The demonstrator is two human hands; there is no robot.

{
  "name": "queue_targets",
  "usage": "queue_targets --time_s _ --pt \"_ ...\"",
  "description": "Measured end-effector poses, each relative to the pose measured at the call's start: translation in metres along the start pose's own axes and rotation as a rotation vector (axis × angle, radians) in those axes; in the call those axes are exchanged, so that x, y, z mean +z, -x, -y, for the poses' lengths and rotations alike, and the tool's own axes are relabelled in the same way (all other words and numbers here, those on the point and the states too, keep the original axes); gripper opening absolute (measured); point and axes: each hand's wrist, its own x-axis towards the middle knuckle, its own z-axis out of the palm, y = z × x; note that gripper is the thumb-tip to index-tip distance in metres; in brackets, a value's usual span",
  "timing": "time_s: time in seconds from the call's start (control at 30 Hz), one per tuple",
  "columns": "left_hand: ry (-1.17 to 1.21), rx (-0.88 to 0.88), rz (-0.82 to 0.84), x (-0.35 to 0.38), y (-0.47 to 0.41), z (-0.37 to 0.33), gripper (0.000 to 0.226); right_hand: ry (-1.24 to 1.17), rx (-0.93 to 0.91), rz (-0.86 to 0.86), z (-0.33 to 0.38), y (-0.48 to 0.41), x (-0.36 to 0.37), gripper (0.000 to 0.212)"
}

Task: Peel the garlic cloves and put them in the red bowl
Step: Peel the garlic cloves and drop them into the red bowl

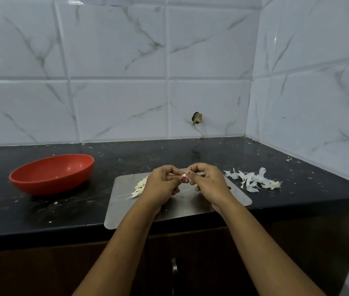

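You are pinching one garlic clove between both hands, left hand and right hand clamped on it, while the red bowl is sitting well off to your left, nearer the left hand.

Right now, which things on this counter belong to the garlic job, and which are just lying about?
Part of the job:
- garlic clove pinched between left hand and right hand
- pile of cloves on the steel board
- red bowl, seemingly empty
- peeled skins, waste

Just lying about:
- white flecks on the black counter
- hole in the tiled wall
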Motion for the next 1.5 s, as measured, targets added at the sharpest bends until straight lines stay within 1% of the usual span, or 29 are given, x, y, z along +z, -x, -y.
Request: queue_targets --time_s 0.13,0.23,0.3,0.37,0.4,0.47,0.53,0.57,0.63,0.7,0.73,0.87,0.93,1.0,1.07,1.13,1.2,1.23,1.37,1.43,1.5 --pt "0.087 -0.018 -0.024 -0.002 0.001 -0.002 0.001 0.087 -0.023 -0.072 -0.003 -0.001 0.002 0.011" --pt "0.108 -0.024 -0.04 -0.001 0.001 -0.003 0.007 0.139 -0.062 -0.12 -0.005 -0.003 0.001 0.011" --pt "0.121 -0.024 -0.034 -0.001 0.002 -0.003 0.015 0.2 -0.094 -0.203 -0.008 -0.006 -0.01 0.012" --pt "0.122 -0.032 -0.029 -0.001 0.002 -0.004 0.017 0.368 -0.116 -0.312 -0.014 -0.011 -0.031 0.012" --pt "0.12 -0.039 -0.031 -0.001 0.002 -0.005 0.016 0.478 -0.097 -0.362 -0.017 -0.012 -0.044 0.014" --pt "0.122 -0.055 -0.038 -0.001 0.002 -0.005 0.013 0.702 -0.012 -0.431 -0.02 -0.011 -0.07 0.016" --pt "0.119 -0.072 -0.04 -0.001 0.001 -0.006 0.012 0.846 0.054 -0.468 -0.022 -0.01 -0.088 0.014" --pt "0.114 -0.08 -0.039 0.0 0.001 -0.006 0.011 0.871 0.062 -0.477 -0.022 -0.009 -0.091 0.013" --pt "0.105 -0.089 -0.03 0.0 0.0 -0.007 0.009 0.834 0.021 -0.458 -0.019 -0.011 -0.086 0.013" --pt "0.099 -0.09 -0.02 0.0 0.0 -0.007 0.009 0.803 -0.019 -0.42 -0.017 -0.014 -0.073 0.018" --pt "0.096 -0.09 -0.021 0.0 0.001 -0.007 0.011 0.826 -0.021 -0.413 -0.016 -0.015 -0.068 0.02" --pt "0.078 -0.099 -0.049 0.001 0.002 -0.008 0.015 0.939 0.081 -0.464 -0.015 -0.017 -0.072 0.012" --pt "0.082 -0.103 -0.051 0.001 0.001 -0.007 0.013 0.9 0.06 -0.45 -0.015 -0.016 -0.072 0.017" --pt "0.08 -0.108 -0.041 0.001 0.0 -0.007 0.011 0.775 -0.043 -0.344 -0.009 -0.011 -0.059 0.025" --pt "0.078 -0.1 -0.033 0.001 -0.001 -0.005 0.011 0.539 -0.118 -0.191 0.002 -0.004 -0.036 0.018" --pt "0.08 -0.091 -0.055 0.001 -0.001 -0.005 0.013 0.346 -0.116 -0.035 0.012 0.001 -0.014 0.01" --pt "0.072 -0.091 -0.087 0.0 -0.002 -0.004 0.015 0.277 -0.102 0.06 0.014 0.001 0.004 0.007" --pt "0.07 -0.094 -0.1 0.0 -0.002 -0.003 0.015 0.272 -0.106 0.073 0.014 0.0 0.01 0.007" --pt "0.077 -0.117 -0.105 -0.001 -0.004 -0.003 0.014 0.22 -0.106 0.024 0.008 -0.001 0.019 0.01" --pt "0.089 -0.133 -0.077 -0.001 -0.005 -0.003 0.012 0.185 -0.112 0.004 0.005 -0.001 0.018 0.019" --pt "0.1 -0.138 -0.05 -0.001 -0.006 -0.004 0.011 0.171 -0.125 0.005 0.004 -0.002 0.016 0.022"
